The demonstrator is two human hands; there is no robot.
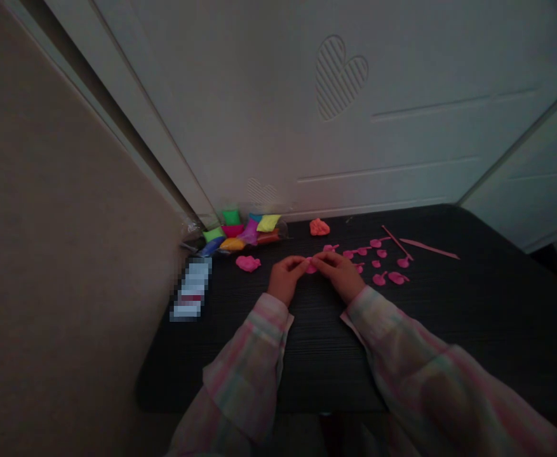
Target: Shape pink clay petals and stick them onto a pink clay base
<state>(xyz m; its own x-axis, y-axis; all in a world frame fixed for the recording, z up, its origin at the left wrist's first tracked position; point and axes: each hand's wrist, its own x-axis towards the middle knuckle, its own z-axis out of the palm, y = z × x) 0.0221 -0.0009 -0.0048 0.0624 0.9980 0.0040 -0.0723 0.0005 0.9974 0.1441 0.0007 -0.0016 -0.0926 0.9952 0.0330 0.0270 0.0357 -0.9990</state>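
Between my fingertips is a small flat piece of pink modelling clay (310, 266). My left hand (286, 278) pinches its left side, and my right hand (341, 273) pinches the right side, so both are closed on it. Just past my right hand lie several small pink clay discs with thin stems, such as this pink clay shape (397, 278). To the left of my left hand rests a pink clay lump (248, 263). An orange clay lump (319, 227) sits farther back, beyond my hands.
A clear bag of coloured clay packets (240, 233) lies at the back left of the dark table (316, 355). In front of it is a blurred-out phone-shaped object (192, 289). A thin pink stick (397, 242) and a flat pink strip (430, 248) lie at right. A white panel (259, 114) rises behind.
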